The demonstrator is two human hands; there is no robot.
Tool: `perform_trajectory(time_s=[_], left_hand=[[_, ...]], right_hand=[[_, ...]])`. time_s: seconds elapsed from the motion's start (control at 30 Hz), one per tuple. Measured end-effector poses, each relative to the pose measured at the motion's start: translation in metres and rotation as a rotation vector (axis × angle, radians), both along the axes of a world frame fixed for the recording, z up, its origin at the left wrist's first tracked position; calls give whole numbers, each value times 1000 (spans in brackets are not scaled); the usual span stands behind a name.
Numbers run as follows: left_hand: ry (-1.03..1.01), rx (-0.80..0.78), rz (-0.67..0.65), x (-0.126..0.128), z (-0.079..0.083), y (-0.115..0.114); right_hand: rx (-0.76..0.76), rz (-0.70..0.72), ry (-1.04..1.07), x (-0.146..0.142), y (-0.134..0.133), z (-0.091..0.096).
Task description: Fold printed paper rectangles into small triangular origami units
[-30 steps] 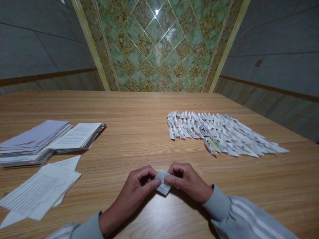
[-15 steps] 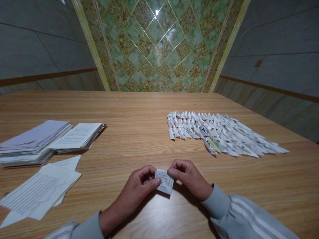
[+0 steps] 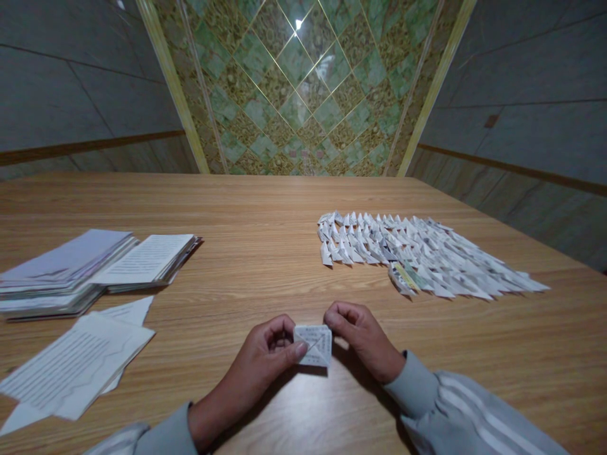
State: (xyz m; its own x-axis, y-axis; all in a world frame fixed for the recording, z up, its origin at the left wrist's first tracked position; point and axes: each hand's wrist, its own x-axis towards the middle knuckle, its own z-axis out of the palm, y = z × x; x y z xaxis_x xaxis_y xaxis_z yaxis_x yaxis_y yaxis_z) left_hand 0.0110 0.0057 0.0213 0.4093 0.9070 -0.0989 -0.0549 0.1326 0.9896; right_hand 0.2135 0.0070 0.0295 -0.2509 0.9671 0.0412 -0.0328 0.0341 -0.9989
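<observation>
Both my hands meet near the table's front edge around a small folded piece of printed paper [image 3: 313,344]. My left hand [image 3: 263,359] pinches its left side between thumb and curled fingers. My right hand [image 3: 359,336] pinches its upper right corner with closed fingers. The paper piece faces up, with diagonal creases showing across it. Grey sleeves with white stripes cover both my forearms.
Rows of several small folded paper pieces [image 3: 417,253] lie at the right on the wooden table [image 3: 265,253]. An open book on a paper stack [image 3: 90,265] sits at the left, loose printed sheets [image 3: 76,360] in front of it. Tiled floor lies beyond the far edge.
The folded paper has been spread out and turned face up between my fingers. My right hand moved slightly right and back; my left hand stayed nearly in place.
</observation>
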Motion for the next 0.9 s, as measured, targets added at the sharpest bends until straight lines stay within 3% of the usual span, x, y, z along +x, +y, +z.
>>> perform_trajectory(time_s=[0.23, 0.4, 0.6, 0.9], left_hand=[[-132, -89, 13, 2, 0, 0], [-100, -54, -42, 4, 2, -3], [193, 281, 124, -2, 6, -1], [428, 709, 89, -6, 9, 1]], right_hand=[[1, 105, -26, -10, -9, -1], [144, 38, -192, -12, -12, -1], [360, -46, -484, -10, -9, 2], [773, -78, -649, -6, -7, 4]])
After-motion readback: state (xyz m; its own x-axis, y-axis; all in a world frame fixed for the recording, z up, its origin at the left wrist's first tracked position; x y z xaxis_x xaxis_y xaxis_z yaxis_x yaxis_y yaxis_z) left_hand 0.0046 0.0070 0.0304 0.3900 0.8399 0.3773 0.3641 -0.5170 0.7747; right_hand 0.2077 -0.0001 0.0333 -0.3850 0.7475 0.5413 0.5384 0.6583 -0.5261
